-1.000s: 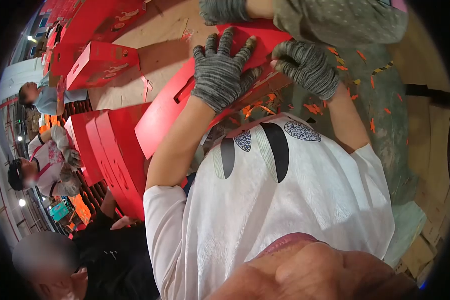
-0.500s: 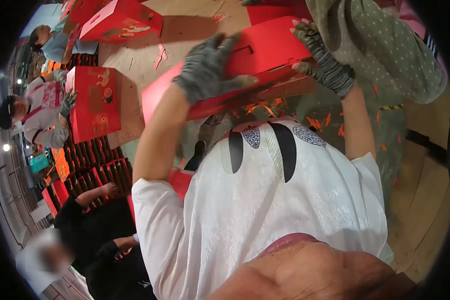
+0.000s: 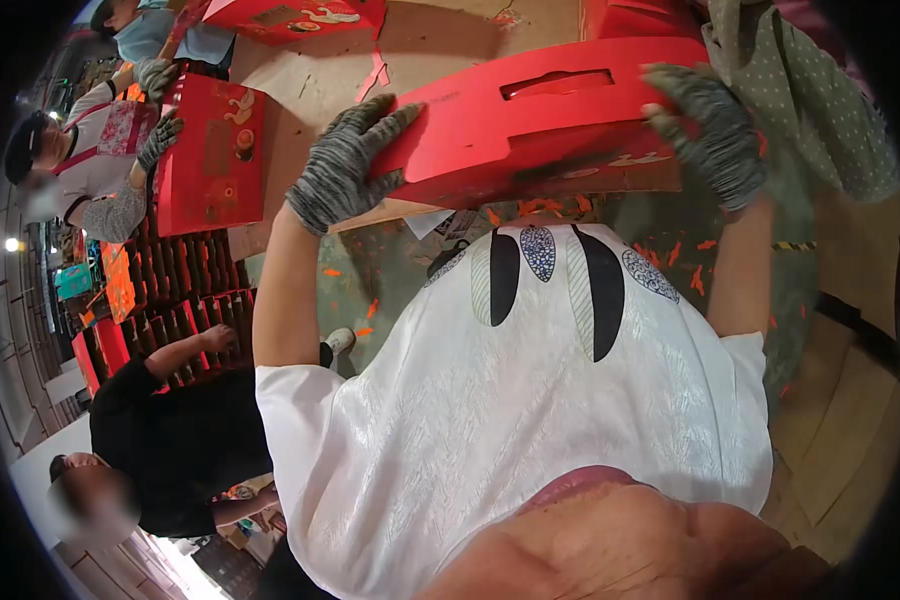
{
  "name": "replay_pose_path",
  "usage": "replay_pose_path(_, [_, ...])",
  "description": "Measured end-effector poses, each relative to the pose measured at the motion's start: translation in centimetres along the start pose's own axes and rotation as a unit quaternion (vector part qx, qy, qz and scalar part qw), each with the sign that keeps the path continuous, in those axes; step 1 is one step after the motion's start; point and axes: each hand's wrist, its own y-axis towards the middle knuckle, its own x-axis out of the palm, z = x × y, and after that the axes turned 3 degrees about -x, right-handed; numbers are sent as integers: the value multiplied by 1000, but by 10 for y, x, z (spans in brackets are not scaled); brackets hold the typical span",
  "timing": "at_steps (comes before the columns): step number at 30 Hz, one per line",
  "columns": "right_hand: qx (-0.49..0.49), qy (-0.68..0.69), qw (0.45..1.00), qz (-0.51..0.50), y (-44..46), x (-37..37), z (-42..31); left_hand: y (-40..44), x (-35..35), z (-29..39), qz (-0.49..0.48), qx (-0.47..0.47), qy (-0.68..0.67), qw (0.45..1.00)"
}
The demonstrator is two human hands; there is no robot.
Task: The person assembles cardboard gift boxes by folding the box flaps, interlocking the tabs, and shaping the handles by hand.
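Between my two gloved hands is a red box [image 3: 530,115] with a slotted handle opening in its upper face, lying at the near edge of the cardboard-covered table. My left hand [image 3: 355,160], in a grey knitted glove, rests on the box's left end with its fingers spread. At the box's right end is my right hand [image 3: 710,130], also gloved, its thumb and fingers apart against the corner. The undersides of both hands are hidden.
Another red box [image 3: 640,18] stands behind, beside a co-worker's dotted sleeve [image 3: 790,100]. Co-workers at the left handle a red box [image 3: 210,155]; one in black [image 3: 180,430] is lower left. Orange scraps [image 3: 650,255] litter the floor. The brown tabletop [image 3: 420,50] stretches behind.
The red box has swung round to lie more level across my view. My left hand has moved to its left end, and my right hand has shifted right. The view has turned too.
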Motion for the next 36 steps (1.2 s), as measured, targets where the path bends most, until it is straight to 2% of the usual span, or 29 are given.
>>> replay_pose_path(1, [-60, -4, 998, -3, 12, 0, -25, 0, 3, -2, 11, 14, 13, 1000])
replay_pose_path(3, [-136, 105, 985, 27, 28, 19, -62, 2, 3, -5, 36, 29, -2, 999])
replay_pose_path(4, [-135, 101, 985, 24, 31, 25, -76, 3, 4, -7, 52, 29, -23, 998])
replay_pose_path(6, [-68, 95, 993, 11, 27, 31, -102, 4, 4, -3, 104, 36, -62, 992])
replay_pose_path(7, [-69, 91, 993, 7, 21, 32, -110, 5, 6, -2, 107, 36, -67, 991])
replay_pose_path(10, [100, 305, 941, 107, 2, 42, -128, 5, 11, -3, 108, 5, -63, 992])
replay_pose_path(11, [98, 301, 943, 101, 4, 49, -132, 5, 12, -4, 113, 3, -69, 991])
replay_pose_path(13, [72, 178, 973, 127, 12, 62, -141, 8, 17, -8, 120, 17, -62, 991])
replay_pose_path(14, [98, 226, 969, 10, 14, 69, -143, 8, 19, -10, 129, 33, -48, 990])
replay_pose_path(17, [88, 294, 951, -29, -5, 85, -134, 9, 20, -4, 121, 21, -57, 991])
replay_pose_path(18, [14, 381, 923, 51, -7, 92, -123, 9, 20, -1, 121, 17, -52, 991])
replay_pose_path(19, [15, 378, 924, 52, -11, 89, -113, 8, 18, 4, 122, 21, -54, 991])
replay_pose_path(21, [-73, 260, 963, -24, -4, 63, -111, 6, 14, 14, 106, 17, -2, 994])
replay_pose_path(23, [-49, 268, 962, -10, 0, 48, -121, 4, 20, 16, 118, 20, 3, 993])
replay_pose_path(25, [-124, 469, 875, -15, 3, 34, -118, 5, 19, 16, 139, 18, 11, 990])
replay_pose_path(26, [-121, 548, 828, 22, 2, 30, -119, 6, 20, 17, 135, 6, 19, 991])
replay_pose_path(27, [-122, 546, 829, 19, 8, 28, -120, 6, 20, 18, 130, -5, 28, 991])
replay_pose_path(28, [-38, 385, 918, 88, 18, 29, -123, 8, 18, 21, 123, 0, 15, 992])
replay_pose_path(29, [50, 206, 965, 154, 24, 31, -124, 8, 16, 22, 122, 2, 13, 992])
replay_pose_path(30, [51, 204, 965, 154, 31, 34, -119, 9, 15, 23, 114, 1, 11, 993])
replay_pose_path(32, [-95, 5, 992, 87, 46, 40, -108, 11, 10, 20, 109, 1, 7, 994])
replay_pose_path(33, [-95, 2, 992, 86, 48, 41, -103, 13, 7, 18, 97, 10, -3, 995])
replay_pose_path(35, [-110, 109, 986, -54, 48, 42, -97, 15, 5, 11, 89, 20, -13, 996])
replay_pose_path(36, [-110, 107, 987, -55, 49, 42, -99, 17, 5, 8, 89, 30, -17, 995])
